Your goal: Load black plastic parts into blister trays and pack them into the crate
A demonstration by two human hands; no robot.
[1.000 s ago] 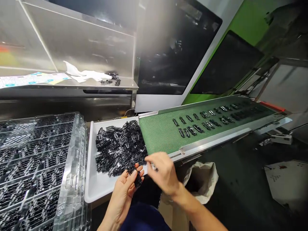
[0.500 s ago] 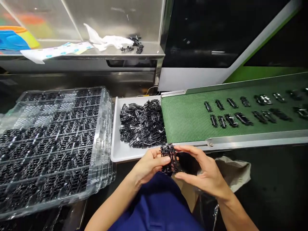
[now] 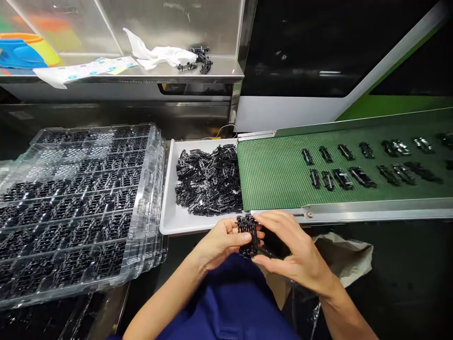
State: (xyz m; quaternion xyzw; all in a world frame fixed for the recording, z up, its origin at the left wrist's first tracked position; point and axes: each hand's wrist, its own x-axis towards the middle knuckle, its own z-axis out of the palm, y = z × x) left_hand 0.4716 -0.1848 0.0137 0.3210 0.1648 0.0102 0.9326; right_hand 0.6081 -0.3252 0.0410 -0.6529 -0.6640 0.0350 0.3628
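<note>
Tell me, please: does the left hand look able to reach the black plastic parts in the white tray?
Probably yes: the open white tray lies just beyond the left hand, its black plastic parts uncovered, though the held stack may hinder grasping.

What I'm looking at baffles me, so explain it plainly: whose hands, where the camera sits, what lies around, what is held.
There is no robot: these are a person's two bare hands, seen from a camera worn on their head. The left hand holds a bundle of small, narrow black parts. The right hand has fingertips at the bundle's ends; whether they grip is unclear. Just beyond, a white rectangular plastic tray holds a heap of loose black parts. To its right, a green textured conveyor belt carries black pieces in two rough rows. To its left are stacked clear plastic trays with filled compartments.
</note>
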